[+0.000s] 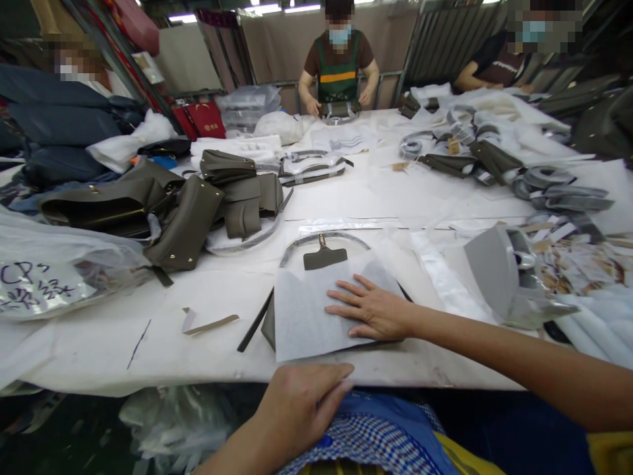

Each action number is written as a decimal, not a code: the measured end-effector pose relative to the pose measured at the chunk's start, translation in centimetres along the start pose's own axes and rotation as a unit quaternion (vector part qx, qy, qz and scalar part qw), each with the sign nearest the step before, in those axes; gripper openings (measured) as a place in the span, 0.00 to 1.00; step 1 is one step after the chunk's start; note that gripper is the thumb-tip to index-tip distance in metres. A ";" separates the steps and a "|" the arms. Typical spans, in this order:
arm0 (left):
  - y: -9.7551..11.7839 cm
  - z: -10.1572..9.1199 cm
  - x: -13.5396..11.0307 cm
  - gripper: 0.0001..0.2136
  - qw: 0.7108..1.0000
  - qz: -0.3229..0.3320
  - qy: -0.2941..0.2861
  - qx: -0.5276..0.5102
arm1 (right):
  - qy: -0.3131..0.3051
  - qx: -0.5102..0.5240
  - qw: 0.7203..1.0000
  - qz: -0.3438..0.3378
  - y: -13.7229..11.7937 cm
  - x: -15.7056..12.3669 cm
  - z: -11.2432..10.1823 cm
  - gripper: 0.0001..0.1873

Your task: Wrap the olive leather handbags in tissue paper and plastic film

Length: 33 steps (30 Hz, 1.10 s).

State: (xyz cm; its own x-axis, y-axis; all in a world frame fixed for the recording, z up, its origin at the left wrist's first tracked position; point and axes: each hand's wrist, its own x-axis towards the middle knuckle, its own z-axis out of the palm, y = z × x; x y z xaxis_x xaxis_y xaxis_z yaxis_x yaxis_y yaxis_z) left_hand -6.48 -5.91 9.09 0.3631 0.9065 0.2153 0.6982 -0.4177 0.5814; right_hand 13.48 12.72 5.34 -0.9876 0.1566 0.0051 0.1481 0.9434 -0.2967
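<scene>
My right hand [370,309] lies flat with fingers spread on a thin white sheet [306,316]. The sheet covers most of an olive handbag [268,324], whose edges show at its sides. Above the sheet stick out the bag's wrapped handle [341,239] and a dark olive tab [325,258] with a gold-coloured fitting. My left hand [309,399] is closed at the table's front edge, just below the sheet, thumb and fingers drawn together. Whatever it may hold is hidden.
Olive bags [185,221] are piled at the left beside a marked plastic bag [64,277]. A tape dispenser [499,270] stands at the right. Paper strips [210,324] lie on the white table [198,359]. Across it, a co-worker [339,63] handles another bag.
</scene>
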 end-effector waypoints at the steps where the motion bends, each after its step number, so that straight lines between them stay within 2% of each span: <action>1: 0.4 -0.3 0.8 0.12 1.000 -0.001 0.014 -0.024 | 0.002 0.001 1.000 0.001 0.0 0.0 0.1 0.34; 3: -0.2 0.0 2.6 0.15 0.999 -0.012 0.039 -0.012 | 0.001 0.006 1.000 0.001 0.2 0.0 0.3 0.34; 6: -3.6 1.7 4.6 0.22 0.995 -0.046 0.035 0.084 | 0.001 0.019 1.000 0.006 0.3 -0.2 0.5 0.37; 9: -7.1 3.4 4.9 0.25 0.987 -0.055 0.023 0.146 | 0.032 0.047 0.998 0.021 0.4 -0.5 0.5 0.39; 11: -8.1 3.9 4.5 0.25 0.986 -0.051 0.019 0.160 | 0.067 0.067 0.995 0.029 0.4 -0.8 0.5 0.37; 13: -8.1 3.9 4.3 0.25 0.985 -0.051 0.013 0.166 | 0.091 0.073 0.993 0.028 0.4 -1.0 0.5 0.32; 16: -7.6 3.6 4.3 0.24 0.985 -0.053 0.005 0.166 | 0.090 0.057 0.994 0.020 0.3 -1.0 0.4 0.27; 28: -7.7 3.7 4.3 0.24 0.987 -0.046 0.016 0.151 | 0.043 0.009 0.999 -0.010 0.0 -1.0 0.6 0.21; 33: -7.5 3.8 4.3 0.22 0.985 -0.042 0.000 0.165 | 0.082 0.036 0.996 -0.025 0.2 -1.5 1.3 0.22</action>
State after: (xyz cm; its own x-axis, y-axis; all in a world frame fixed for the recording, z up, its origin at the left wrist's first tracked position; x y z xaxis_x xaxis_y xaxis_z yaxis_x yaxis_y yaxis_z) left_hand -7.83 0.91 2.69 0.2957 0.9387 0.1769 0.8882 -0.3384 0.3109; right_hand 14.97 12.33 4.01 -0.9712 0.1605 0.1762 0.0885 0.9292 -0.3589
